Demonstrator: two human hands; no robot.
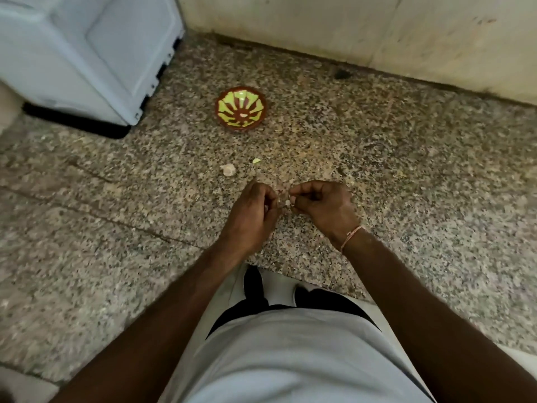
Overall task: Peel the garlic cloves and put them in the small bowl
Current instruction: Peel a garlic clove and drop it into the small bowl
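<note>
- Left hand [251,212] and right hand [325,206] both pinch one small pale garlic clove [287,202], each grip opposing the other (to strip skin).
- Brown-rimmed, green-patterned small bowl [222,119] waits ahead on the speckled stone bench [377,146], within reach.

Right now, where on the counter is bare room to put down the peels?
Bare stone lies right of the small bowl, toward the wall, and left of the hands. Between bowl and hands it is busier: a garlic piece and a green scrap.

Left hand [251,210] and right hand [324,205] close together, fingers curled, pinching
</note>
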